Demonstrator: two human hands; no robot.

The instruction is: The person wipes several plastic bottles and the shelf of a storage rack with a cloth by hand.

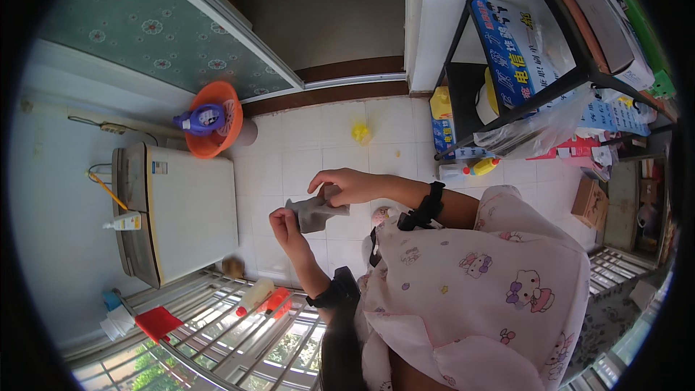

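A small piece of grey cloth [314, 214] is stretched between both hands over the tiled floor. My left hand [285, 225], the lower one in the picture, pinches its left edge with curled fingers. Its upper right part is gripped by my right hand [347, 187], with the thumb and fingers bent onto the fabric. Black straps circle both wrists or forearms. Pale pink clothing [478, 282] with cartoon figures covers the body at the lower right.
A white boxy appliance [193, 212] stands left, near an orange basin [237, 119] holding a purple bottle [209, 118]. A yellow item [360, 133] lies on the floor. At right are a black metal shelf [461, 87], bottles [482, 166] and a cardboard box [589, 203]. Window bars [217, 331] run below.
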